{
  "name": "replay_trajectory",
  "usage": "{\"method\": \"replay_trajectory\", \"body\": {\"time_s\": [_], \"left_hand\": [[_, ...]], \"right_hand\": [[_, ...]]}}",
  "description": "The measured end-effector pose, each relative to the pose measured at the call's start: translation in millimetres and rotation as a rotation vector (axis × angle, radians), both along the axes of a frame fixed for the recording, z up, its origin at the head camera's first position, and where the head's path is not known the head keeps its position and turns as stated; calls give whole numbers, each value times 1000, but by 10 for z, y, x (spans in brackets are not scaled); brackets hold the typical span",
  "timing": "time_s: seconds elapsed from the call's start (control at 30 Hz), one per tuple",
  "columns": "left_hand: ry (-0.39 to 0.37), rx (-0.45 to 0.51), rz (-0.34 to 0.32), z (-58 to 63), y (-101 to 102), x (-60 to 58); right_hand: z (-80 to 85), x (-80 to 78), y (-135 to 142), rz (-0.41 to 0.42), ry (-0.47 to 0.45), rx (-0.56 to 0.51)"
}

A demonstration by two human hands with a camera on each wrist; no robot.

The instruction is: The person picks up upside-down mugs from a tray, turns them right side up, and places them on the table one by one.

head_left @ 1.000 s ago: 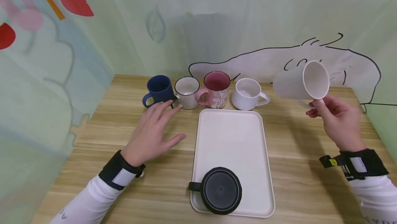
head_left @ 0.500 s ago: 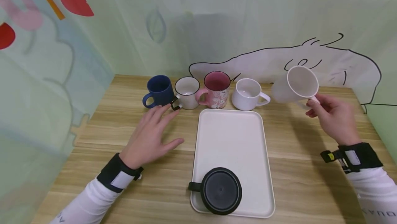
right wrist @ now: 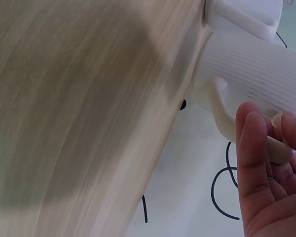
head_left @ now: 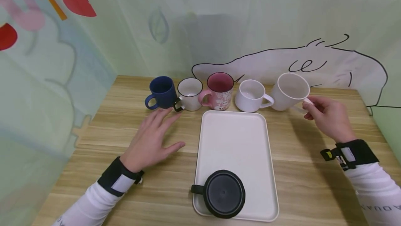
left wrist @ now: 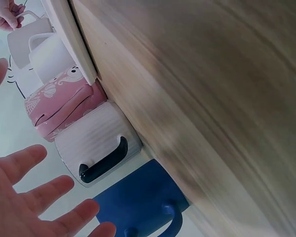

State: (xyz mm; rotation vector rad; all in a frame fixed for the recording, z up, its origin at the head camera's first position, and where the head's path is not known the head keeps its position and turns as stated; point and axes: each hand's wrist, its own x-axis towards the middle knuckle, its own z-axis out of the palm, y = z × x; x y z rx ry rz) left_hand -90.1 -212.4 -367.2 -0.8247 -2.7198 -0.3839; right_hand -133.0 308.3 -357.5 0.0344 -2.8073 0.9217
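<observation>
By its handle, my right hand (head_left: 327, 116) pinches a tall white ribbed mug (head_left: 286, 95), upright at the right end of a row of mugs. In the right wrist view, the fingers and thumb close round the handle (right wrist: 221, 111), and the mug's base is right at the wooden tabletop. Just left of it stands a shorter white mug (head_left: 249, 95). My left hand (head_left: 148, 140) is spread with straight fingers, holding nothing, in front of a blue mug (head_left: 163, 95) and a white mug with black rim and handle (left wrist: 96, 140). A pink patterned mug (head_left: 220, 95) stands mid-row.
A cream rectangular tray (head_left: 235, 142) lies between my hands, in front of the row. On its near end a black mug (head_left: 224, 194) sits upside down, handle pointing left over the tray's edge. A printed cloth backdrop (head_left: 219, 24) rises behind the wooden table (head_left: 300, 184).
My right hand has brought the tall white mug down and left, turning it from tilted sideways to upright beside the short white mug. The left hand has barely shifted.
</observation>
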Motion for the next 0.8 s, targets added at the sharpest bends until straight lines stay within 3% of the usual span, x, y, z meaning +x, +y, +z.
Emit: {"method": "replay_trajectory", "body": {"time_s": [0.8], "left_hand": [[-19, 10, 0, -41, 8, -6]], "right_hand": [[-52, -76, 14, 49, -46, 25]]}}
